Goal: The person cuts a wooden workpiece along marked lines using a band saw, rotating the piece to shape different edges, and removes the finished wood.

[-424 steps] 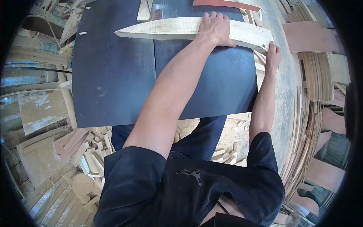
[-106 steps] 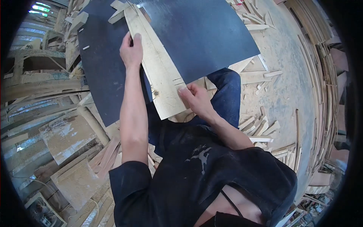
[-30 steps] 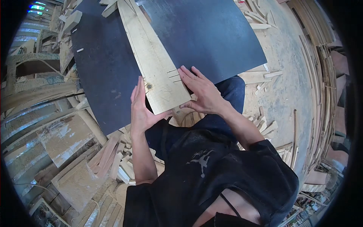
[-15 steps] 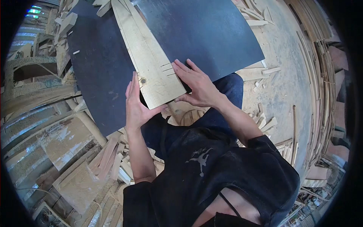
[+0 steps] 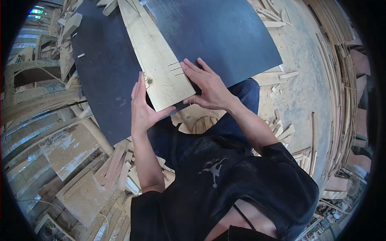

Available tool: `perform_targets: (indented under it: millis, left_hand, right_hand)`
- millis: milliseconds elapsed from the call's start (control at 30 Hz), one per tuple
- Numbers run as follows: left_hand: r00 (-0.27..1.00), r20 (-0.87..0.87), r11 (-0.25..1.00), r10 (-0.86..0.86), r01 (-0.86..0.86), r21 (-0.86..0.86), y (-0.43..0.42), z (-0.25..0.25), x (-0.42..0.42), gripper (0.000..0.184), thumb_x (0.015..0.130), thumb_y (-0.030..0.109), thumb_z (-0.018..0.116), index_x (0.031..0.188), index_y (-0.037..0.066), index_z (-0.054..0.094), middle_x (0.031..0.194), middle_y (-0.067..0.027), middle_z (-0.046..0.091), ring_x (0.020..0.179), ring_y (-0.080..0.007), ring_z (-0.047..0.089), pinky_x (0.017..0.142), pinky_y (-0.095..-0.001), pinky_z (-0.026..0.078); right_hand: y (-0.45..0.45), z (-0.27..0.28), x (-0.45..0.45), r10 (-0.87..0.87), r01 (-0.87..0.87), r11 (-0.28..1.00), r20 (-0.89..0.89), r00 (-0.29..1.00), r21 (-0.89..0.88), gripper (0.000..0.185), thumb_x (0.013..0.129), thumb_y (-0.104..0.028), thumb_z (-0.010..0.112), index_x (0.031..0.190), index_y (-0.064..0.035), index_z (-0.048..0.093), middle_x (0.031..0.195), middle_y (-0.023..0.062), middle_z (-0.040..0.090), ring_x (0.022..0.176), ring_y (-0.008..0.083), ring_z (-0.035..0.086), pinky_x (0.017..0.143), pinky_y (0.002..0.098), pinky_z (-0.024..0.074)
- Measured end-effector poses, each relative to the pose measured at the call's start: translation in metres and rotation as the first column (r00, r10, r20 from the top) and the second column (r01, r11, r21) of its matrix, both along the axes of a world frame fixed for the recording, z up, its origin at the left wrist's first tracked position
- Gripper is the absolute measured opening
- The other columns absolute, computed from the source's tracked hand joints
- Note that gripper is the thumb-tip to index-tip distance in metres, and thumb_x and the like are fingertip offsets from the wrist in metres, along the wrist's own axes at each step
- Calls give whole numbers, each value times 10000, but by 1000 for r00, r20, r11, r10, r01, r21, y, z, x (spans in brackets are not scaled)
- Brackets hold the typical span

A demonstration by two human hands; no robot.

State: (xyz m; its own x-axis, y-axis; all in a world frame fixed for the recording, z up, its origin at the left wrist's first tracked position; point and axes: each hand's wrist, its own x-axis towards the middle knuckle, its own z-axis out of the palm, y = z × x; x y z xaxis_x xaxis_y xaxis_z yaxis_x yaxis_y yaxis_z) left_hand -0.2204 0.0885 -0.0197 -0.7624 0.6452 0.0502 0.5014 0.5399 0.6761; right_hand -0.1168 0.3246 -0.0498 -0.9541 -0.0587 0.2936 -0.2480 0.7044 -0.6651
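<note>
A pale wooden board (image 5: 165, 70) lies lengthwise on a dark tabletop (image 5: 225, 40), pointing away from me. Several short dark lines cross it near its right edge, and a knot shows close to the left one. My left hand (image 5: 144, 110) grips the near left corner, fingers stretched along the side and thumb along the near end. On the opposite corner, my right hand (image 5: 209, 88) holds the board in the same way, with its fingers against the right edge and its thumb at the near end. The board's far end runs out of the top of the view.
A slot (image 5: 149, 14) runs beside the board's far part. Wood offcuts (image 5: 72, 25) sit at the table's far left, and small pieces (image 5: 81, 55) lie on it. More scraps (image 5: 286, 132) cover the floor on the right. Sawdust-covered boards (image 5: 80, 193) are stacked on the left.
The board has slid a short way forward, away from me. Both hands have moved along with it, keeping their places at its near corners.
</note>
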Motion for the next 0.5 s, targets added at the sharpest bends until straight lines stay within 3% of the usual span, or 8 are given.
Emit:
perform_targets:
  millis: [100, 500]
  left_hand:
    - [1000, -13, 1000, -6, 6, 0, 0, -2, -3, 1336, 490, 371, 974, 1571, -33, 300, 1495, -227, 522, 1389, -434, 467, 1210, -518, 291]
    - [1000, 3, 1000, 7, -7, 18, 5, 1, -13, 1323, 489, 336, 980, 1579, 0, 309, 1473, -206, 546, 1384, -422, 470, 1180, -489, 333]
  right_hand:
    - [2, -2, -2, 21, -21, 1000, 29, 999, -1, 1067, 777, -550, 774, 1573, -4, 319, 1564, 200, 443, 1510, 317, 342, 1268, 560, 187]
    - [4, -6, -14, 11, -11, 1000, 16, 1000, -1, 1058, 764, -554, 790, 1557, -4, 357, 1569, 175, 448, 1511, 299, 344, 1271, 555, 182]
